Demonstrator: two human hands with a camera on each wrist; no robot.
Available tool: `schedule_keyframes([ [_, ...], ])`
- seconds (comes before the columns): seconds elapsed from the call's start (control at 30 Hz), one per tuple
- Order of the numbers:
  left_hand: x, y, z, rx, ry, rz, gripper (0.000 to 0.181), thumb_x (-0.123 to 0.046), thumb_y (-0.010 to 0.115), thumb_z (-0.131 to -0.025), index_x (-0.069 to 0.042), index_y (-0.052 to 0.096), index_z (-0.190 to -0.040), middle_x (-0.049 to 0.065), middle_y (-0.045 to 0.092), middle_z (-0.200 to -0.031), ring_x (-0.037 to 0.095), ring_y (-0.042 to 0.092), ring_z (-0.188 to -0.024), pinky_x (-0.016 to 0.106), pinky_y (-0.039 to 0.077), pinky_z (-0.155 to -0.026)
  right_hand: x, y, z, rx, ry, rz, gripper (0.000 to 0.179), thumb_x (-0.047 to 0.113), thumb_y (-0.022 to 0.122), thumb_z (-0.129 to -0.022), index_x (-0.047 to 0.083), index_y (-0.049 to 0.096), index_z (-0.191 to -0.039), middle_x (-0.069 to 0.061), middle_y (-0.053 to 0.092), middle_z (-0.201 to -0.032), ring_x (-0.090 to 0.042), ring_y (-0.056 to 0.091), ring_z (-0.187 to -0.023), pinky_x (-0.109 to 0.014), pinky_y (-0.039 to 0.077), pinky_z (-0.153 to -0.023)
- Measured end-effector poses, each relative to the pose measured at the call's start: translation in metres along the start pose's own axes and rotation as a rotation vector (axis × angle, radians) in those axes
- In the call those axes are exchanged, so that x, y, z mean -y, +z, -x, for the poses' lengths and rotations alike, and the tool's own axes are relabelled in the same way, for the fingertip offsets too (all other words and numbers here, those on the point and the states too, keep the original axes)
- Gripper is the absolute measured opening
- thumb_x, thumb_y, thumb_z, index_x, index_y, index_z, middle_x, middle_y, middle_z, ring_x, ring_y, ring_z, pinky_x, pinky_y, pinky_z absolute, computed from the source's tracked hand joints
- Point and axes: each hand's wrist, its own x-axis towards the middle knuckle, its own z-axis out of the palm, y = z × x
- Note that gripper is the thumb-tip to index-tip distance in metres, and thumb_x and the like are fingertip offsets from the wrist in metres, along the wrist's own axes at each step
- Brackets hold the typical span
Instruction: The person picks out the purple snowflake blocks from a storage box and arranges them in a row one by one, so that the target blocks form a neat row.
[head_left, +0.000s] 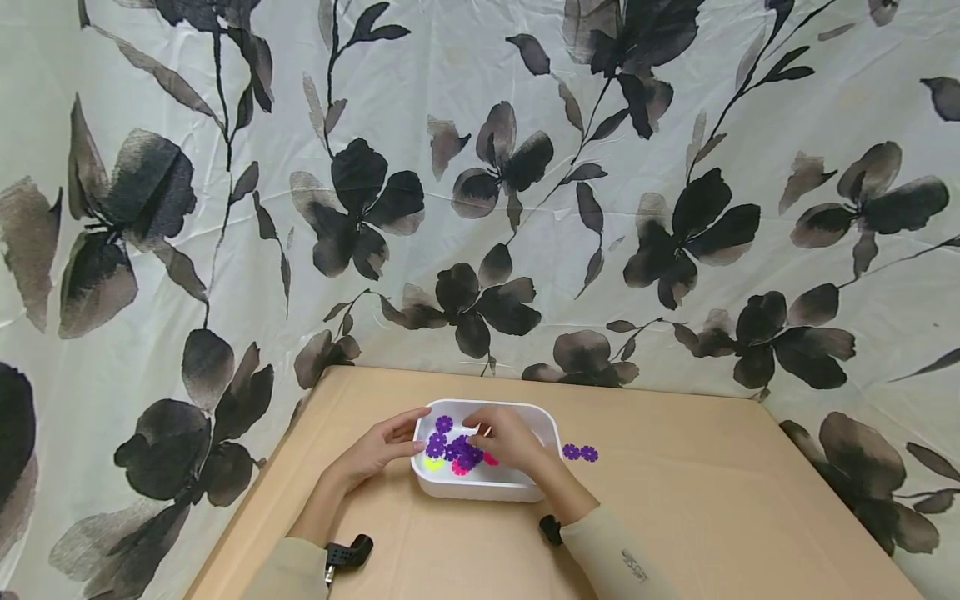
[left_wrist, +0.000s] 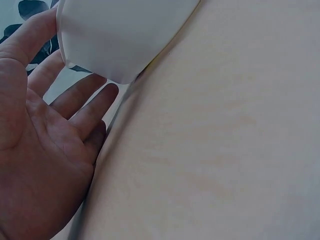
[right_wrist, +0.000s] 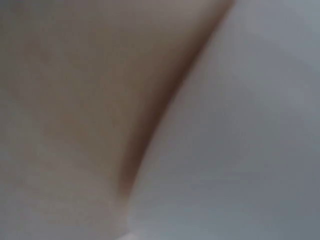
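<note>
A white plastic tray (head_left: 495,492) stands on the table and holds several small notched flower-shaped discs. Most are purple discs (head_left: 437,443); a yellow disc (head_left: 433,463) and pink discs (head_left: 459,468) lie among them. My left hand (head_left: 382,446) rests at the tray's left end, thumb and forefinger at the rim. The left wrist view shows its other fingers loosely extended below the tray wall (left_wrist: 125,40). My right hand (head_left: 506,435) reaches over the tray with bent fingers, fingertips at the purple pile; I cannot tell whether they pinch a disc. The right wrist view is blurred.
Two purple discs (head_left: 581,452) lie side by side on the tan tabletop (head_left: 712,500), just right of the tray. Behind the table hangs a white cloth with dark flowers (head_left: 480,308). The table's back edge runs close behind the tray.
</note>
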Motion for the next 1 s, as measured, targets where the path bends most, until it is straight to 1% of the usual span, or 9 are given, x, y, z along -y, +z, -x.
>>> schedule_keyframes([
  [0.07,0.000,0.000,0.000,0.001,0.000,-0.005,0.069,-0.022,0.071,-0.100,-0.015,0.039,-0.161,0.016,0.035,-0.168,0.040,0.036,-0.153,0.040,0.040,-0.122,-0.004,0.005,-0.001,0.021,-0.020,0.015,0.020,0.006,0.077,-0.093,0.002,0.078,-0.112,-0.011,0.077,-0.103,-0.010,0.064,-0.083,-0.020,0.056,-0.071],
  [0.13,0.001,0.000,-0.001,0.002,-0.001,-0.009,0.069,-0.022,0.071,-0.100,-0.015,0.039,-0.161,0.015,0.034,-0.168,0.040,0.036,-0.153,0.039,0.040,-0.121,-0.006,0.008,-0.001,0.035,-0.023,0.017,0.019,0.006,0.079,-0.091,0.003,0.079,-0.109,-0.008,0.078,-0.098,-0.008,0.062,-0.079,-0.019,0.053,-0.067],
  [0.23,0.001,0.000,-0.001,0.001,0.000,-0.008,0.069,-0.022,0.071,-0.100,-0.015,0.040,-0.161,0.015,0.034,-0.169,0.040,0.036,-0.153,0.039,0.040,-0.121,-0.008,0.011,-0.001,0.061,-0.014,0.010,0.018,0.007,0.080,-0.089,0.005,0.080,-0.107,-0.006,0.077,-0.095,-0.005,0.058,-0.076,-0.018,0.051,-0.065],
  [0.37,0.001,0.000,0.000,0.003,-0.002,-0.007,0.069,-0.022,0.071,-0.100,-0.016,0.040,-0.161,0.015,0.034,-0.169,0.040,0.036,-0.153,0.037,0.041,-0.120,-0.008,0.014,0.000,0.110,0.006,0.021,0.017,0.011,0.082,-0.090,0.009,0.081,-0.107,-0.001,0.076,-0.095,-0.002,0.056,-0.076,-0.018,0.050,-0.068],
  [0.53,0.001,0.000,0.000,0.005,0.002,-0.005,0.069,-0.022,0.071,-0.100,-0.015,0.039,-0.161,0.015,0.033,-0.169,0.040,0.036,-0.153,0.036,0.042,-0.120,-0.007,0.016,0.000,0.152,0.033,0.043,0.018,0.018,0.084,-0.089,0.014,0.081,-0.107,0.006,0.076,-0.097,-0.007,0.061,-0.084,-0.019,0.052,-0.075],
  [0.67,0.001,0.000,0.000,-0.001,0.002,-0.004,0.069,-0.021,0.072,-0.100,-0.015,0.040,-0.161,0.016,0.034,-0.168,0.040,0.037,-0.153,0.036,0.042,-0.120,-0.006,0.017,0.000,0.155,0.030,0.059,0.017,0.018,0.085,-0.088,0.014,0.081,-0.104,0.006,0.074,-0.095,-0.010,0.064,-0.087,-0.019,0.054,-0.078],
  [0.8,0.001,0.000,0.000,-0.007,-0.002,-0.009,0.069,-0.021,0.072,-0.099,-0.014,0.040,-0.161,0.016,0.035,-0.168,0.041,0.037,-0.153,0.038,0.041,-0.121,-0.005,0.016,0.000,0.153,0.025,0.062,0.015,0.018,0.085,-0.088,0.014,0.080,-0.101,0.005,0.073,-0.092,-0.010,0.064,-0.085,-0.019,0.053,-0.077],
  [0.93,0.001,-0.001,-0.001,-0.004,0.007,-0.018,0.069,-0.020,0.071,-0.100,-0.012,0.039,-0.161,0.019,0.034,-0.168,0.043,0.036,-0.153,0.041,0.040,-0.122,-0.005,0.015,0.000,0.153,0.026,0.062,0.018,0.019,0.086,-0.088,0.013,0.079,-0.103,0.003,0.073,-0.093,-0.013,0.065,-0.086,-0.020,0.054,-0.078],
  [1.0,0.002,-0.001,-0.001,-0.004,0.002,-0.014,0.069,-0.020,0.071,-0.100,-0.012,0.039,-0.161,0.018,0.035,-0.168,0.042,0.036,-0.153,0.041,0.040,-0.122,-0.005,0.016,0.000,0.155,0.025,0.068,0.019,0.018,0.086,-0.087,0.012,0.079,-0.104,0.001,0.073,-0.094,-0.013,0.065,-0.087,-0.021,0.054,-0.079],
])
